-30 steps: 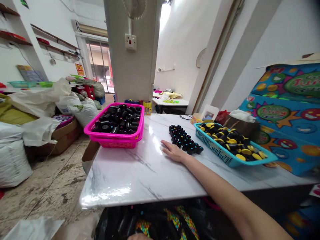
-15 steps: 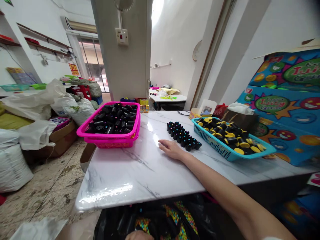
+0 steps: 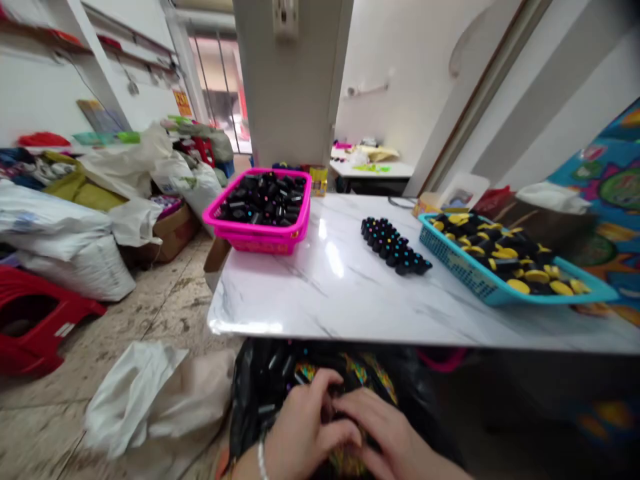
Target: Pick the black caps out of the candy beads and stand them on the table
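Both my hands are low in front of me, below the front edge of the marble table [image 3: 340, 293]. They are pressed together inside a black bag [image 3: 255, 393] that holds small colourful pieces and black tubes. My left hand [image 3: 305, 427], with a bracelet at the wrist, has its fingers curled into the contents. My right hand [image 3: 387, 437] lies against it, fingers bent. What either hand holds is hidden and blurred. On the table stand rows of black tubes [image 3: 395, 243].
A pink basket [image 3: 255, 230] of black tubes sits at the table's far left. A blue basket [image 3: 480, 287] of black and yellow pieces sits on the right. White sacks [image 3: 145, 400], a red stool [image 3: 30, 327] and a cardboard box [image 3: 173, 230] crowd the floor to the left.
My right hand has left the tabletop and come down into the black bag beside my left hand. The view has tilted down and swung left.
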A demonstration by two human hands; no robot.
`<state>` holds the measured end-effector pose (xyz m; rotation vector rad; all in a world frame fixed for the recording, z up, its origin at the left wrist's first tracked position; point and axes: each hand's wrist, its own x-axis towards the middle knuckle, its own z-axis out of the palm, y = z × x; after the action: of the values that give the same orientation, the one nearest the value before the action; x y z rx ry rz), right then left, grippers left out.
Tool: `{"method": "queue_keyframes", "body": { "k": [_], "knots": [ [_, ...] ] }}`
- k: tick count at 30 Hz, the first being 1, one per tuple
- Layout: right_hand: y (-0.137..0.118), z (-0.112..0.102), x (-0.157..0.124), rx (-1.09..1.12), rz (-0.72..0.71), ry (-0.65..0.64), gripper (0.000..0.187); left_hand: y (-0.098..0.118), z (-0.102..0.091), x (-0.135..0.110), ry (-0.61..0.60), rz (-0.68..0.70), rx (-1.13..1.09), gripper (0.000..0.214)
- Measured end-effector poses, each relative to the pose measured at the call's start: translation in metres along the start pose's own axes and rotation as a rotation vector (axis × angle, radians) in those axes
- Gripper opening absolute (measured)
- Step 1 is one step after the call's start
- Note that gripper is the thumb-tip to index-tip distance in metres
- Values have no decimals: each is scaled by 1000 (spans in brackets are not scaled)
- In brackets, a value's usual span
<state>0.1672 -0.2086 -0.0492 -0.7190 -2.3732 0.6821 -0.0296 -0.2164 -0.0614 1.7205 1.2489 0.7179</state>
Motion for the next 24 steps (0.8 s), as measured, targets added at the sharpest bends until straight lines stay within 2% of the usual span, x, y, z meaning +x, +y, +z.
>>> {"method": "queue_keyframes", "body": {
  "k": [2, 3, 5, 7, 9, 12, 14, 17, 20, 22, 24],
  "knots": [
    [3, 1, -13, 3, 83, -30, 34, 7, -5, -8, -42, 138, 76, 55],
    [7, -1, -20, -49, 107, -15, 34, 6, -10, -13, -17, 234, 142, 54],
    [18, -6, -33, -257, 169, -2, 33, -1, -24, -22, 95, 381, 246, 45],
    [29, -10, -41, -477, 233, -60, 31, -14, -40, -30, 260, 400, 338, 34],
    [34, -9, -41, -608, 249, -156, 29, -30, -55, -36, 445, 313, 397, 25],
    [30, 4, -27, -648, 181, -312, 29, -52, -66, -40, 663, 124, 438, 20],
    [24, 17, -16, -634, 125, -433, 25, -63, -66, -42, 692, 27, 440, 29],
    [17, 32, -5, -600, 129, -554, 19, -68, -59, -46, 603, -140, 326, 46],
    [20, 33, -3, -453, 238, -536, 16, -65, -55, -54, 505, -335, -19, 49],
    [24, 25, -5, -252, 337, -437, 20, -65, -56, -58, 507, -341, -251, 48],
    [27, 15, -8, -30, 441, -309, 26, -73, -56, -59, 568, -296, -538, 56]
  ]
}}
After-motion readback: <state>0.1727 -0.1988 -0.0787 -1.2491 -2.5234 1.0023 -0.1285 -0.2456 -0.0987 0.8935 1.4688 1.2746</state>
